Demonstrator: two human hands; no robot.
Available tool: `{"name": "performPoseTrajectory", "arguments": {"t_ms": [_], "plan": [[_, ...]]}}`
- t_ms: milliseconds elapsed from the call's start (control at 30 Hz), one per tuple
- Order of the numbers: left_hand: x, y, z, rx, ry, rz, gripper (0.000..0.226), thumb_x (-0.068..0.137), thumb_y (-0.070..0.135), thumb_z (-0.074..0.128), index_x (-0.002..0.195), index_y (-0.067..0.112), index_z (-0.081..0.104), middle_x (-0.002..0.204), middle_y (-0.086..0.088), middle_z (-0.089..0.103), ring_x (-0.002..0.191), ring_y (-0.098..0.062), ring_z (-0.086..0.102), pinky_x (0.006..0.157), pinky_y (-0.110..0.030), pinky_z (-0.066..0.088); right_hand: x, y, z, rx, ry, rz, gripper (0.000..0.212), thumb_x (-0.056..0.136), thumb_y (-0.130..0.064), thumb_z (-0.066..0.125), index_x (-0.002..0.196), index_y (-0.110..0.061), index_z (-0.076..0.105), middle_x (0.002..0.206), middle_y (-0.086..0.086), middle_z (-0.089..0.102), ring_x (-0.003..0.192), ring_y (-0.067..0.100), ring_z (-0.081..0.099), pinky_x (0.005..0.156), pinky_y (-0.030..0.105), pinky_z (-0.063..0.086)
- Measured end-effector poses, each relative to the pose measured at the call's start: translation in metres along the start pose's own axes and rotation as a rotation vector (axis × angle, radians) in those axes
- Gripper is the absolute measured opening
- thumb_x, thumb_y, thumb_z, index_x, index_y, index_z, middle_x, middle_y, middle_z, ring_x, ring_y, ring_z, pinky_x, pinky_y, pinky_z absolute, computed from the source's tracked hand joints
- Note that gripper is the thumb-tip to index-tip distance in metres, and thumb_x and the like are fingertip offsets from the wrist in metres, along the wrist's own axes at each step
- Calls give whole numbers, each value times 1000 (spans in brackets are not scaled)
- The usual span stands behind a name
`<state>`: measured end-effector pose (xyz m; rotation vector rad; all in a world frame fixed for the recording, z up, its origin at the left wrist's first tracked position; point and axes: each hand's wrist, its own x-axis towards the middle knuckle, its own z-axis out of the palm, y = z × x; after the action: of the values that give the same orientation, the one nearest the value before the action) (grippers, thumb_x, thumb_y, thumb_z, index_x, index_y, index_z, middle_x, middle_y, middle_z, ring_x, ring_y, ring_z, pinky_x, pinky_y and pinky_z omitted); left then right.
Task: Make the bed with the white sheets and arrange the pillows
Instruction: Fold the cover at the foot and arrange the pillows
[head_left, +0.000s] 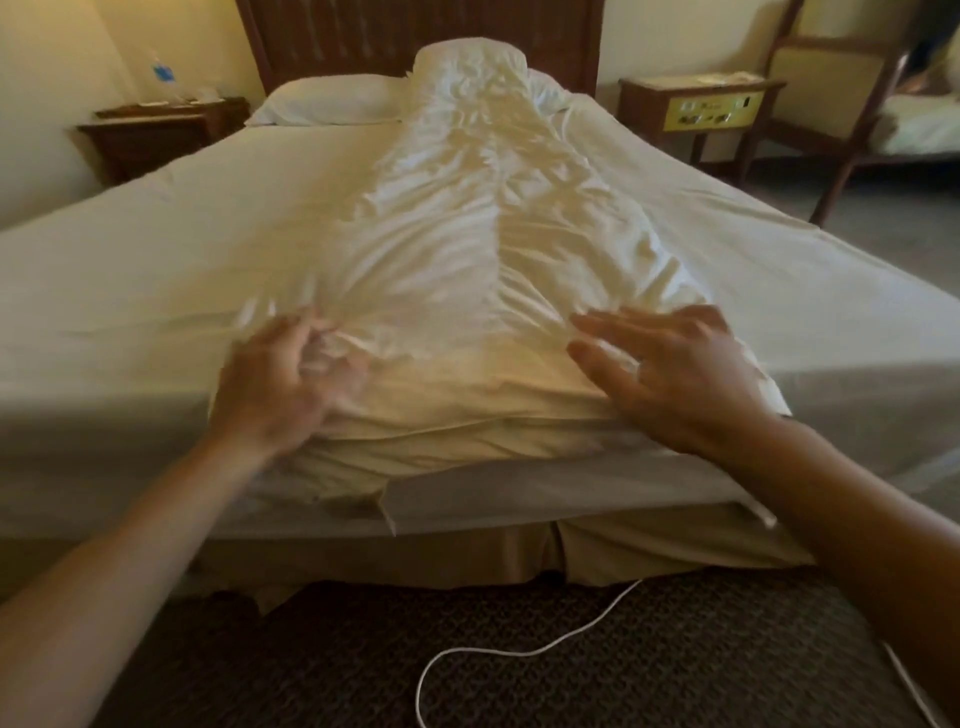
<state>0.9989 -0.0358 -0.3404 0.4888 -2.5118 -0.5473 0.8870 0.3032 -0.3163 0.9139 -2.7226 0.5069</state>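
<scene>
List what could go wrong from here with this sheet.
1. The white cable loops on the carpet by the bed: a trip hazard.
2. The bunched sheet drapes over the head end beside the pillow; tugging may shift it.
3. Only the left hand grips the sheet; the right hand is open, so pulls may go uneven.

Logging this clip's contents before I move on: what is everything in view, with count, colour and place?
top sheet: one, white, bunched lengthwise down the middle
fitted sheet: one, white, stretched flat beneath it
pillow: one clearly seen, white, head end, left
headboard: one, dark wood, behind
nightstands: two, brown, flanking the headboard
cable: one, white, on the dark carpet
left hand: one, fingers curled into top sheet
right hand: one, fingers straight over top sheet
</scene>
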Motion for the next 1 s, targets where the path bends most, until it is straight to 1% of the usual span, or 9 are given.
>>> {"name": "performPoseTrajectory", "arguments": {"t_ms": [67,100,167,333,500,633,833,933,1000], "plan": [[6,12,16,5,154,-67,82,79,77,35,139,25,58,149,-6,53,138,-29,45,114,-45,31,10,18,14,-112,-55,51,69,90,-83,8,154,-58,14,170,-7,2,157,27,-5,124,59,-2],[0,13,31,128,196,-42,80,86,73,33,148,25,49,157,-4,43,146,-28,36,119,-47,22,10,23,31,-137,-69,79,70,89,-84,8,155,-58,5,171,-5,-7,156,29,-13,122,63,-5],[-13,2,64,292,276,24,76,93,65,35,156,23,38,164,-2,32,152,-28,26,122,-52,12,5,25,65,-173,-9,99,73,90,-83,12,156,-55,3,171,-1,-4,156,33,-9,121,66,1],[-19,-27,96,323,527,138,68,98,57,37,154,19,42,161,-3,37,150,-30,31,122,-55,16,1,31,95,-220,203,65,74,93,-75,30,159,-42,24,170,5,14,156,38,8,119,67,10],[-24,-29,109,317,558,144,69,97,56,37,152,16,45,159,-5,41,149,-31,33,120,-57,18,-1,30,103,-252,238,44,73,92,-72,36,157,-38,32,168,8,19,155,40,12,118,68,10],[-28,-13,84,333,332,66,71,96,57,40,153,16,42,162,-6,36,151,-31,29,122,-55,14,-4,25,80,-228,7,84,77,93,-76,30,160,-41,19,170,7,10,155,40,3,119,68,4],[-25,76,-26,315,-399,-258,85,92,71,21,163,26,11,170,-5,8,156,-32,5,124,-56,9,25,8,-54,-229,-655,-22,75,97,-68,27,159,-43,-8,171,6,-6,154,37,-15,117,72,-1],[-23,158,-91,199,-532,-337,81,97,66,25,163,25,0,171,-2,8,156,-29,8,124,-50,15,53,-18,-150,-229,-782,-164,72,101,-61,34,159,-43,-6,168,6,-21,153,39,-20,118,72,1],[-14,210,-129,49,-499,-494,81,101,60,38,163,24,0,170,-1,14,154,-27,17,123,-46,22,80,-37,-210,-249,-804,-282,71,102,-58,35,160,-42,-3,168,6,-21,153,39,-19,119,70,1]]}}
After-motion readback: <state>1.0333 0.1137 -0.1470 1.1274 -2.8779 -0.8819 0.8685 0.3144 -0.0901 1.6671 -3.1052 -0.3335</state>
